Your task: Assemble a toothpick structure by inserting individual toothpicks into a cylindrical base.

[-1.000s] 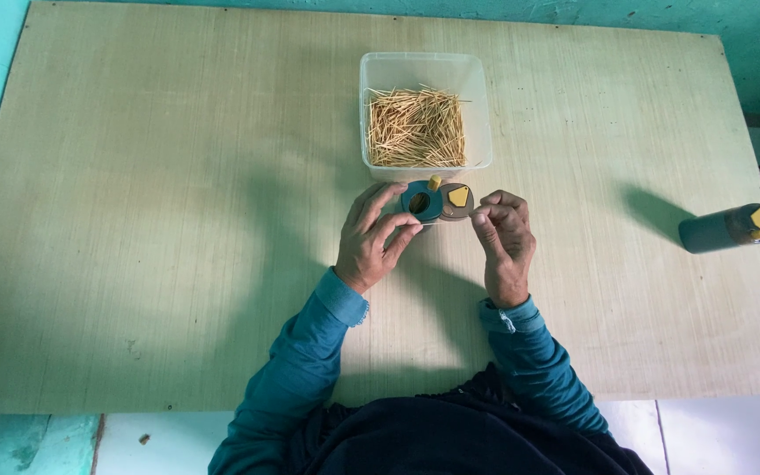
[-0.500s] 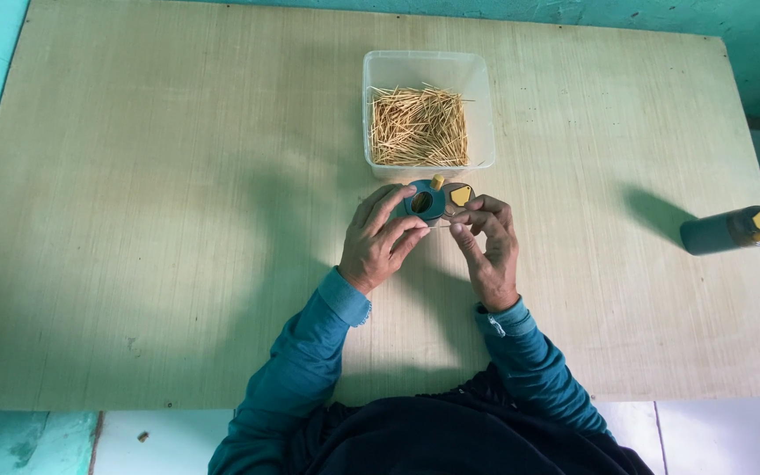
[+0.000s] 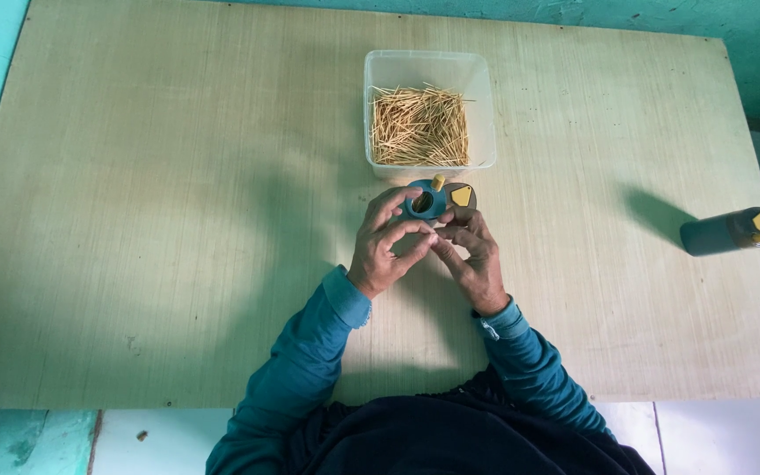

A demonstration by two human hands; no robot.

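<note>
The small teal dispenser (image 3: 433, 199) is a round-bodied holder with a dark opening facing the camera, a yellow nub at its top and a yellow pointed tab on its right side; it sits near the middle of the table, just in front of the clear tub, lifted between both hands. It lies over a pale wooden table (image 3: 151, 193) with fine grain, a few small screw heads showing along the edges, and soft shadows falling to the left of the arms. Teal-painted wall runs along the far edge and down the left side, and pale floor tiles show below the near edge. The clear plastic tub (image 3: 380, 70) behind the dispenser holds a loose heap of wooden toothpicks (image 3: 420, 127). The left hand (image 3: 387, 246), in a teal sleeve, curls round the dispenser's left side, its fingers closed against the body with the thumb bent in below. The right hand (image 3: 472, 259) meets it from the other side, fingertips pressed together under the dispenser's lower right edge, pinching something too small to make out. Far to the right, well apart from the hands, a second teal dispenser (image 3: 727, 231) with a yellow tip lies on its side near the table's edge, casting a shadow to its left.
</note>
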